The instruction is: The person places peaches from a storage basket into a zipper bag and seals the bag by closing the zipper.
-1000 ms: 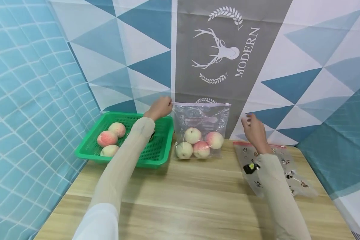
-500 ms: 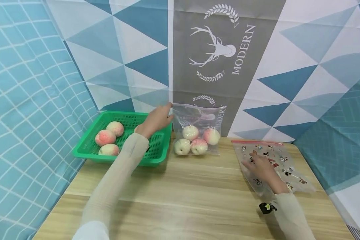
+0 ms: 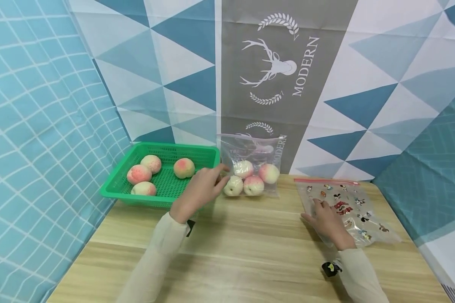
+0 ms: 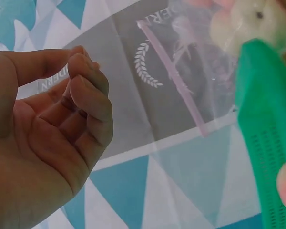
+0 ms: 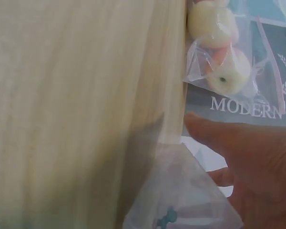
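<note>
The clear bag (image 3: 258, 155) stands upright on the desk (image 3: 250, 244) against the patterned cloth (image 3: 273, 63), holding four peaches (image 3: 254, 185) low down. Your left hand (image 3: 201, 189) is at its left side with the grip released, fingers loosely bent. From the head its fingertips overlap the film, while the left wrist view shows grey cloth between them and the bag, and shows the pink strip along the top more plainly. Your right hand (image 3: 327, 219) is over the printed bag (image 3: 360, 214), grip relaxed, thumb apart from the fingers; you cannot tell whether the fingertips touch the plastic, since the right wrist view cuts off most of them and a corner of that bag. Just left of the clear bag sits the green basket (image 3: 144, 200) with loose peaches (image 3: 183, 168), four visible from the head; the left wrist camera catches only one end of it, blurred. The basket's left end meets the tiled cloth, the printed bag reaches near the desk's right edge, and your open room is the wood between your forearms.
</note>
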A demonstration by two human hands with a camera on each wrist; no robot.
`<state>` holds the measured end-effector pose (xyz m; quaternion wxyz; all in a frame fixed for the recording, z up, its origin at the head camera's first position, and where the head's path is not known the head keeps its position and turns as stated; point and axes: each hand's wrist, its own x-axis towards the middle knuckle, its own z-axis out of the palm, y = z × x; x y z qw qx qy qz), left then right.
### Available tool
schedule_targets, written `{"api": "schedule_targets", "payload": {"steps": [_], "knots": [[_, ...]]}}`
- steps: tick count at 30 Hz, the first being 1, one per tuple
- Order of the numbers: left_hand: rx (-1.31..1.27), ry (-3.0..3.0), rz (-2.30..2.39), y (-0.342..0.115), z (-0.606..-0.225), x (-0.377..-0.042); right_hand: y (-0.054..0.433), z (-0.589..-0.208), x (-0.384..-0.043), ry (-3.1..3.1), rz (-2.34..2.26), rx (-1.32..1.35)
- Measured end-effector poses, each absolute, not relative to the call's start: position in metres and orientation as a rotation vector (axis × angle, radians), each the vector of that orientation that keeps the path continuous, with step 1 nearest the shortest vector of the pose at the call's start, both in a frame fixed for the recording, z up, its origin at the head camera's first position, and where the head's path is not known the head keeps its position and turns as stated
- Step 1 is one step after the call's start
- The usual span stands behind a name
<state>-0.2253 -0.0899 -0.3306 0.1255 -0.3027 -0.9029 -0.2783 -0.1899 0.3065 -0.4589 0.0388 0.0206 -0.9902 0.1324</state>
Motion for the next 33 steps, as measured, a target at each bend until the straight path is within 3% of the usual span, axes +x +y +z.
{"api": "schedule_targets", "payload": {"steps": [20,33], "knots": [[-0.986,-2.713,-0.788,-0.083,-0.39,-0.213,0.308,-0.47,-0.151,-3.038,0.589,0.202],[-1.152,-2.66,-0.758,-0.061,-0.389,-0.201,0.295,-0.467,-0.095,-2.843,0.627,0.095]]}}
